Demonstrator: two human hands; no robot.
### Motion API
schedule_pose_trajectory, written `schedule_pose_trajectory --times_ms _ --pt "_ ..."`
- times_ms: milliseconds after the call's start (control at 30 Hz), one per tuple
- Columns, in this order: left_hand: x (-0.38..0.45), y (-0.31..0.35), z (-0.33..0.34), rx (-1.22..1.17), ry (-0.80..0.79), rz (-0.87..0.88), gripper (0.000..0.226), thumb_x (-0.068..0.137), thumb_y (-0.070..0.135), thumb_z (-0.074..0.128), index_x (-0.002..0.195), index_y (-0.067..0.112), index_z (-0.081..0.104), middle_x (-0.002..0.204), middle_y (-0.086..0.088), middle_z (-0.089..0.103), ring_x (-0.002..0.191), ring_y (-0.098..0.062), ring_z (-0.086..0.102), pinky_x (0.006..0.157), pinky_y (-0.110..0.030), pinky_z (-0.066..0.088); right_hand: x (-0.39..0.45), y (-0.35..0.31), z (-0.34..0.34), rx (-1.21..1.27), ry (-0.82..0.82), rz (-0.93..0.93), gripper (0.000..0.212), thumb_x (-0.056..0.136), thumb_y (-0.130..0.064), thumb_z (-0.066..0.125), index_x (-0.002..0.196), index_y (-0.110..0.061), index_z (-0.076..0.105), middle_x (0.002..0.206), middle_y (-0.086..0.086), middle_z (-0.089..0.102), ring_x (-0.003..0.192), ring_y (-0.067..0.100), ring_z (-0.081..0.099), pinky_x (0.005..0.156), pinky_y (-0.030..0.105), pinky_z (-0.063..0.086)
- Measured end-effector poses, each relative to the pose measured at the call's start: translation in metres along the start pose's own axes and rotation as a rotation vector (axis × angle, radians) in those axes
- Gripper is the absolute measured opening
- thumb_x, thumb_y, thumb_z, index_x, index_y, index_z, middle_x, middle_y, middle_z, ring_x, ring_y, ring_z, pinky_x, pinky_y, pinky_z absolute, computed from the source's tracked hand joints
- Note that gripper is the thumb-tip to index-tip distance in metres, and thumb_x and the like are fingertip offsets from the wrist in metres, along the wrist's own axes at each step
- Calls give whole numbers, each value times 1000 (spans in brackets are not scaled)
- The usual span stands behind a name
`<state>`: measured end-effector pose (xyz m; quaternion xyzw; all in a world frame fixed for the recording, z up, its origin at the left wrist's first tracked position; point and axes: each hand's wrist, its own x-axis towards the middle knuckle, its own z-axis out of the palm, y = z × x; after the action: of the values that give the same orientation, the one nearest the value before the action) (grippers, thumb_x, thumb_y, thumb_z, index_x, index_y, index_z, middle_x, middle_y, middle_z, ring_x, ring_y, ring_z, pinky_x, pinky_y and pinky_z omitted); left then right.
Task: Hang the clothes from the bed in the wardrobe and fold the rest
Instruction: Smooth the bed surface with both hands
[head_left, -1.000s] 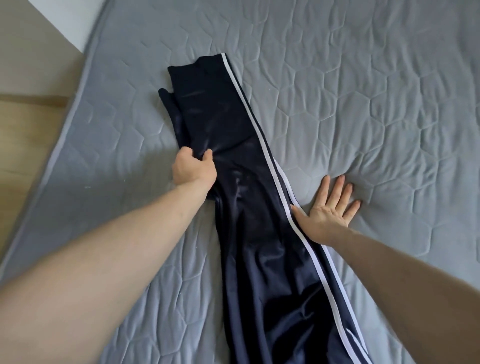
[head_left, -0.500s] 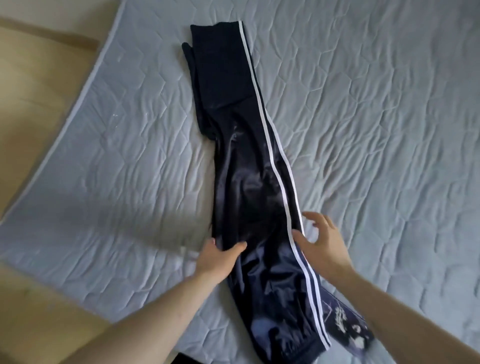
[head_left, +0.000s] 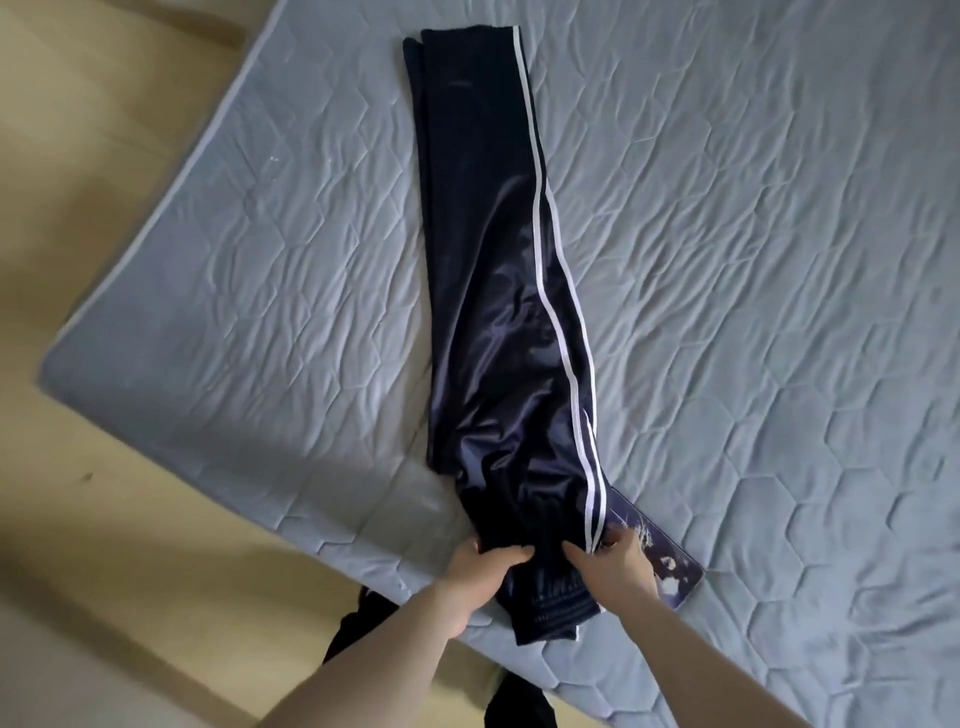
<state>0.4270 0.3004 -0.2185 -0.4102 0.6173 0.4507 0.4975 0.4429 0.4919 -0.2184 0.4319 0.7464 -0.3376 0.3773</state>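
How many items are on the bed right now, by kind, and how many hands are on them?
Navy track pants with white side stripes: 1
Flat dark blue printed item under the pants' near end, kind unclear: 1
Hands gripping the pants' near end: 2, left hand and right hand
Total: 2 items on the mattress, 2 hands

Dark navy track pants (head_left: 498, 291) with white side stripes lie lengthwise on the grey quilted bed (head_left: 753, 260), legs stacked. Their near end, seemingly the cuffs, is bunched at the mattress edge.
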Motion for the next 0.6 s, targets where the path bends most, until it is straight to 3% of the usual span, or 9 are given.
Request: schedule_pose_trajectory --times_ms 100,167,233,333,433,500,600 --pt "-3 -11 1 -13 34 38 23 80 37 83 93 28 66 94 10 74 90 -9 69 70 -24 51 0 11 -2 -123 -68 -9 49 82 -47 78 113 -11 63 105 3 69 105 26 65 85 33 51" --pt "-8 -18 -1 -53 22 25 16 86 29 79 96 27 67 92 6 75 89 -14 72 75 -31 58 -3 20 -1 -155 -92 -60 32 86 -39 75 102 -12 70 90 1 70 92 23 66 79 32 54" --pt "-12 -28 -3 -82 -7 -4 19 90 24 74 106 26 64 100 -1 76 95 -22 73 86 -41 63 -8 31 3 -90 -127 -85 23 89 -30 72 105 -14 71 91 0 71 88 21 67 78 33 55" --pt "-21 -45 -7 -98 -16 -35 28 90 15 70 114 22 59 105 -7 75 98 -28 73 92 -50 61 -19 44 11 31 -198 -55 30 92 -24 68 120 -13 63 103 3 71 94 21 67 84 37 55" --pt "-27 -56 -12 -79 -93 -28 36 83 14 73 116 22 63 105 -8 78 104 -30 73 94 -50 60 -26 46 10 135 -253 39 43 93 -26 73 125 -8 51 103 4 64 87 16 62 68 30 47" --pt "-33 -61 -15 -21 -126 -17 33 85 16 73 118 19 67 112 -10 77 110 -29 71 99 -50 57 -31 49 10 172 -318 83 54 90 -28 77 129 -13 42 109 4 63 89 16 61 67 27 45" --pt "-46 -71 -21 -37 -138 -23 29 97 9 64 125 17 62 123 -14 72 115 -30 69 98 -46 58 -44 59 15 167 -385 76 52 90 -21 75 135 -11 52 112 4 69 90 16 65 71 26 49"
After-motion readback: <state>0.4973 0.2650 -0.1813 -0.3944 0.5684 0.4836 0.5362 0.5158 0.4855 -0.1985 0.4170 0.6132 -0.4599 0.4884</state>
